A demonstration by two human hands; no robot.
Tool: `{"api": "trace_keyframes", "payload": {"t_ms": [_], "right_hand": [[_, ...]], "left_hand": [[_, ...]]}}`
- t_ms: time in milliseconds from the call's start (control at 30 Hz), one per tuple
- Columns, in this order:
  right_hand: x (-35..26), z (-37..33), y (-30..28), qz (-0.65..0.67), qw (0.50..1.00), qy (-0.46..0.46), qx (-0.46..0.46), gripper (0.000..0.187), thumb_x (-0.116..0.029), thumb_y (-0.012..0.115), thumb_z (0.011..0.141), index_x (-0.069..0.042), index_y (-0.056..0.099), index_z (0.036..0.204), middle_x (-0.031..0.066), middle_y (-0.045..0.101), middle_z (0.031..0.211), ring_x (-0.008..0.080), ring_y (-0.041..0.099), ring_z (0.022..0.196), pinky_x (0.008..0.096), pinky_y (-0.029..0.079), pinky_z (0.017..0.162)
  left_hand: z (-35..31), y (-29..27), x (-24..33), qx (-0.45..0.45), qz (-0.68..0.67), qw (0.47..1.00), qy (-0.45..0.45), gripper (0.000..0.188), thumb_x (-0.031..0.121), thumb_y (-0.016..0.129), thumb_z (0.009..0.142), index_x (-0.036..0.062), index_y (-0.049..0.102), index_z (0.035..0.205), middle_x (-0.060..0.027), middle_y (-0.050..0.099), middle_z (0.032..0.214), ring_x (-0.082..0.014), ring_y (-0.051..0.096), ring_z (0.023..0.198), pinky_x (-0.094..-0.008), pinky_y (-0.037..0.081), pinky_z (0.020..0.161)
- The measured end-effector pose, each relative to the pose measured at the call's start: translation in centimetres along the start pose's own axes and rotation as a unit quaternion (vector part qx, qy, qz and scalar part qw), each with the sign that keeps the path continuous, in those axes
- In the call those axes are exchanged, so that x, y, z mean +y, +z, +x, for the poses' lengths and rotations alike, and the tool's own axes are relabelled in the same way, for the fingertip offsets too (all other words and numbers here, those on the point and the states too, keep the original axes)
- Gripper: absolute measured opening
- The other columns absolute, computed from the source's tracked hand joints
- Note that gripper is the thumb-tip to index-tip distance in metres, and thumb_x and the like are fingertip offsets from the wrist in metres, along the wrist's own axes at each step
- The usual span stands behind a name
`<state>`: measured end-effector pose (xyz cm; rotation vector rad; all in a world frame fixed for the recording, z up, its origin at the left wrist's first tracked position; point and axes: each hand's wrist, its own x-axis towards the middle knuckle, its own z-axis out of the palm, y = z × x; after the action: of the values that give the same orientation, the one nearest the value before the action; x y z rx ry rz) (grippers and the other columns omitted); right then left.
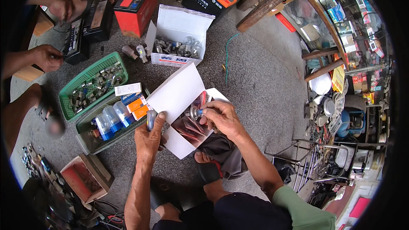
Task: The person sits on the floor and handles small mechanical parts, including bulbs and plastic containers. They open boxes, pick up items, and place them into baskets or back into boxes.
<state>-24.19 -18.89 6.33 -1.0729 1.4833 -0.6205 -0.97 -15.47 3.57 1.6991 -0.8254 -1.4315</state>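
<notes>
My left hand (148, 139) is closed around a small clear plastic case with blue in it (151, 119), its thumb beside the raised flap of an open white cardboard box (177, 96). Over that box, my right hand (223, 118) pinches a headlight bulb (196, 112) with a round metal collar. Inside the box lie red-and-clear packets (194, 130), partly hidden by the bulb and fingers. Left of my left hand, a grey-green basket (90, 148) holds several clear cases with blue caps (111, 118) and small orange boxes (139, 107).
A green basket (68, 81) and another white box (181, 19) hold loose bulbs. Batteries, one red (135, 10), stand at the back. Another person's hands (47, 57) are at the left beside black batteries (76, 42). A wooden frame (266, 4) and metal rack (298, 157) stand right.
</notes>
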Motion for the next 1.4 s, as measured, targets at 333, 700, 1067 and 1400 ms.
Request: {"api": "trace_keyframes", "payload": {"t_ms": [333,700,1067,1400], "right_hand": [[-9.6,1.3,0.4,0.095,0.978,-0.047,-0.181,0.022,-0.018,0.065,0.096,0.003,0.07,0.101,0.0101,0.07,0.075,0.0103,0.062,0.057,0.0225,0.048,0.049],[-15.3,4.1,11.1,-0.023,0.909,-0.107,-0.402,0.038,-0.035,0.067,0.094,0.003,0.07,0.09,0.0084,0.07,0.067,0.0089,0.062,0.053,0.0226,0.042,0.041],[-13.6,7.3,17.2,0.462,0.82,0.188,-0.28,0.055,-0.042,0.042,0.106,0.008,0.06,0.113,0.0208,0.064,0.109,0.0318,0.064,0.1,0.0455,0.056,0.086],[-13.3,7.5,18.1,0.42,0.838,0.151,-0.313,0.05,-0.042,0.048,0.104,0.005,0.062,0.113,0.0169,0.065,0.108,0.0288,0.063,0.097,0.041,0.054,0.087]], "left_hand": [[-2.3,-1.0,2.0,0.041,0.147,0.986,0.072,0.054,0.053,0.072,0.089,-0.0011,0.07,0.09,-0.0068,0.064,0.061,-0.0156,0.062,0.054,-0.0342,0.049,0.051],[-5.0,-6.4,4.6,0.012,-0.359,0.929,0.091,0.036,0.029,0.08,0.085,0.0073,0.054,0.074,-0.0152,0.065,0.115,-0.0214,0.065,0.084,-0.0344,0.056,0.058],[-1.4,-10.7,2.9,-0.03,-0.696,0.717,-0.022,0.023,0.021,0.075,0.09,0.0068,0.065,0.105,-0.0103,0.07,0.116,-0.0277,0.069,0.104,-0.0271,0.052,0.054],[-0.2,-11.5,2.3,-0.054,-0.679,0.732,0.005,0.024,0.02,0.072,0.092,0.0076,0.063,0.111,-0.0112,0.068,0.115,-0.0259,0.069,0.104,-0.0258,0.047,0.052]]}}
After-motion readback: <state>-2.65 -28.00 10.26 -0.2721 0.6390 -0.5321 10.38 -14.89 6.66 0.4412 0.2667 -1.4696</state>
